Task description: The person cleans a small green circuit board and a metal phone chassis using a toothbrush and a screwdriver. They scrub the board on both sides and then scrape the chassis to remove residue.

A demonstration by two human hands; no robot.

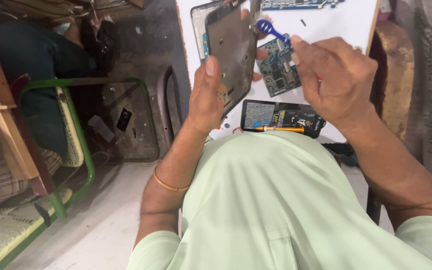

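While the left hand (207, 95) wraps its fingers and thumb around a flat grey metal tablet frame (232, 52), it holds the frame up on its edge over the white table (346, 22). The right hand (337, 75) is curled shut on a small blue plastic prying tool (271, 28), whose tip touches the frame's top edge. Just behind the hands lies a green circuit board (278, 75). Nearer the person's pale green shirt (286, 200) lies a dark phone-shaped screen (258, 114), beside a yellow-handled screwdriver (278, 129).
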